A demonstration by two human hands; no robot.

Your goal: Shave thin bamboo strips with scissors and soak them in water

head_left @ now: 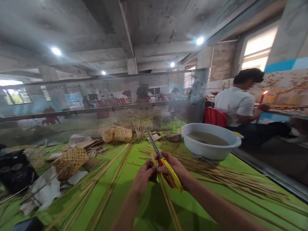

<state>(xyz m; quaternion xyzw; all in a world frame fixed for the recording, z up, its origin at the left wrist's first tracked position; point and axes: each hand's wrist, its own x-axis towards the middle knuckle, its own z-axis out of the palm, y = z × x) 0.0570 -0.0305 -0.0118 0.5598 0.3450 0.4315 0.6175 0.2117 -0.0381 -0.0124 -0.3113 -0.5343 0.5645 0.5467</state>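
Observation:
Over the green tabletop (130, 202), my two hands meet at a small bundle of bamboo strips (169, 203) that runs down toward me. My left hand (147, 172) is closed, its fingertips pinching the strips near their upper part. In my right hand (173, 165) are scissors (175, 177) with yellow and red handles. Their blades point up and away to the left, and look nearly closed. The right fingers also touch the strips beside the left fingertips. Exactly where the strips end is partly hidden by the hands.
A white basin (210, 151) of murky water stands at the right rear. Loose bamboo strips (232, 179) lie to the right. Woven baskets (73, 160), crumpled paper (49, 187) and a black bag (13, 171) sit left. Behind stands a perforated metal screen (93, 106); a seated person (235, 101) is near a lit red candle (262, 98).

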